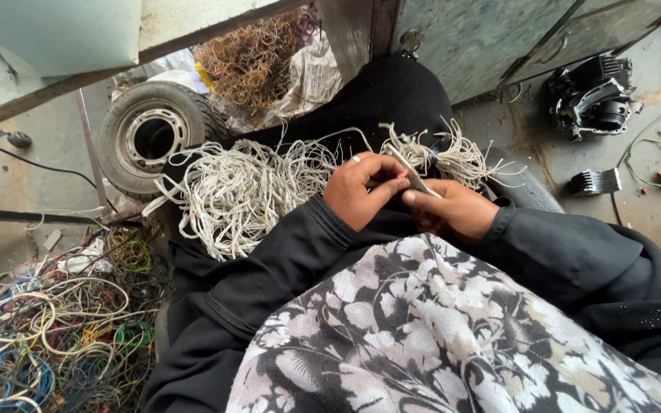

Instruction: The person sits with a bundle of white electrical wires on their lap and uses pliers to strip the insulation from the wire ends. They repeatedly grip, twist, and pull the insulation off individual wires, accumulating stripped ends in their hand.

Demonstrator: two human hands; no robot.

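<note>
The fingers (382, 177) of the left hand (361, 191) curl inward and pinch a thin pale wire strand (411, 174), a ring showing on one of them. The right hand (453, 208) meets it from the other side, thumb and fingers closed on the same strand just beside the left fingertips. The strand runs up from the grip into a small bundle of whitish wires (453, 155), tied at its middle, with loose ends fanning out over the black-clothed lap (392, 99).

To the left of the hands, on the same lap, lies a far larger heap of pale wires (239, 191), touching the left sleeve (284, 252). A patterned black-and-white cloth (437, 336) covers the foreground.

Beyond the lap a small tyre on its rim (151, 136) stands on the floor, with a sack of coppery wire (258, 57) behind it. A tangle of coloured cables (55, 329) fills the lower left. At the right, on the concrete floor (652, 214), sit a dark engine part (594, 95) and a finned black block (594, 182).
</note>
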